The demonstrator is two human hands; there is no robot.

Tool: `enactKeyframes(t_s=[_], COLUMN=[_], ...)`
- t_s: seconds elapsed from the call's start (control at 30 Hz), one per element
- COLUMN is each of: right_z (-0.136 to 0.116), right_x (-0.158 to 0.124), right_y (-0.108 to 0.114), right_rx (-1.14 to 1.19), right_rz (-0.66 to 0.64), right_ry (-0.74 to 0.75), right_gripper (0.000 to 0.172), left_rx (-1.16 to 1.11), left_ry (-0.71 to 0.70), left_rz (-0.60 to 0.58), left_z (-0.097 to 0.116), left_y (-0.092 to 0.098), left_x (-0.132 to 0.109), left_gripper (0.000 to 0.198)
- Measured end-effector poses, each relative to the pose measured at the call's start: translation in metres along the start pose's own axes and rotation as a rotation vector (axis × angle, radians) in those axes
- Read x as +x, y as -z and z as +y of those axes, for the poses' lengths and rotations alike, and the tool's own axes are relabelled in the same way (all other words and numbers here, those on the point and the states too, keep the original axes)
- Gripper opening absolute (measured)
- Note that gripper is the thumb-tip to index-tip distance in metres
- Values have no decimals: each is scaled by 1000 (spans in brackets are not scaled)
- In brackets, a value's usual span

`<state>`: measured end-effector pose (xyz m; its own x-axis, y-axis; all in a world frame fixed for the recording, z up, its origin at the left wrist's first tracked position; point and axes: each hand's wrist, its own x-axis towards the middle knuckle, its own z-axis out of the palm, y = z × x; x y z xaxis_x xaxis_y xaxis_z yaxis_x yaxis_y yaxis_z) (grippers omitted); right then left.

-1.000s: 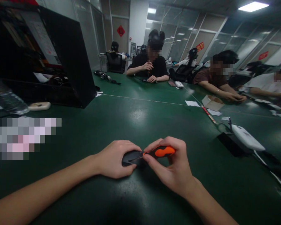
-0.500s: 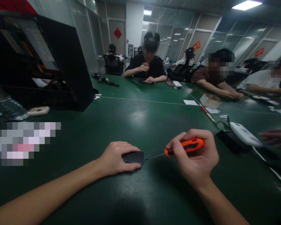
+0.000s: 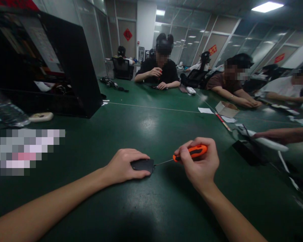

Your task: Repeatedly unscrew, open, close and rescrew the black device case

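Observation:
On the green tabletop [image 3: 146, 137] lies a flat black box-like piece [image 3: 143, 165], its exact kind unclear. My left hand [image 3: 127, 164] grips it from the left, thumb along the near side and fingers over the far side. An orange and black screwdriver [image 3: 193, 153] is in my right hand [image 3: 202, 164], fingers wrapped round its handle. Its thin shaft points left, and the tip meets or nearly meets the right end of the black piece, by a small dark part. Whether the tip touches cannot be made out.
A black computer case [image 3: 73, 67] stands open-sided at the left, near a clear plastic bottle [image 3: 8, 109]. At right, a co-worker's hand [image 3: 270, 134] reaches over a white device [image 3: 272, 143]. A small cardboard box [image 3: 226, 109] sits farther back. Other people sit around the table.
My right hand has moved left with the screwdriver, whose handle is now lower in tilt. At right, the co-worker's hand has come in and tilted the white device. My left hand keeps its grip.

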<state>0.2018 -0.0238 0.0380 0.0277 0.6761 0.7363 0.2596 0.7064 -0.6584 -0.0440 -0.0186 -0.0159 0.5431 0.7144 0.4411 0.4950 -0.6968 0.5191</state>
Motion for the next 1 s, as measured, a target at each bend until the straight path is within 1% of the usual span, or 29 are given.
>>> enactKeyframes(t_s=[0.13,0.2,0.27,0.33,0.43,0.53,0.6,0.67,0.73,0.8,0.83,0.9,0.93,1.0], right_z=[4,3,-2,-9,-20,-29,-36,-44,-51,-54,-54,-52,-49,-43], right_x=[-2,0,5,14,31,46,51,53,54,55,56,60,63,69], right_y=[-4,-2,5,18,41,54,53,48,41,36,34,33,33,34], right_rx=[-11,-13,-66,-212,-443,-598,-733,-861,-942,-960,-944,-886,-850,-776], right_rz=[-3,-12,-75,-209,-504,-861,-1038,-1131,-1184,-1232,-1248,-1267,-1277,-1320], right_ry=[-32,-41,-36,-14,70,238,400,573,720,807,824,776,706,483], right_gripper=[23,22,20,20,24,26,25,18,10,7,8,11,11,15], left_rx=[2,-1,3,16,28,33,48,66,76,81,89,118,133,147], left_ry=[1,11,28,54,87,101,110,118,115,102,95,85,82,82], left_rz=[-9,-17,-27,-37,-63,-100,-124,-147,-157,-160,-160,-167,-172,-172], left_z=[0,0,0,2,5,9,10,12,13,14,15,17,18,20], left_y=[0,-1,0,1,3,5,6,7,8,8,8,7,7,7], left_x=[0,1,1,2,4,5,6,7,8,9,10,11,12,13], left_gripper=[40,41,41,41,40,40,41,40,39,37,37,39,40,40])
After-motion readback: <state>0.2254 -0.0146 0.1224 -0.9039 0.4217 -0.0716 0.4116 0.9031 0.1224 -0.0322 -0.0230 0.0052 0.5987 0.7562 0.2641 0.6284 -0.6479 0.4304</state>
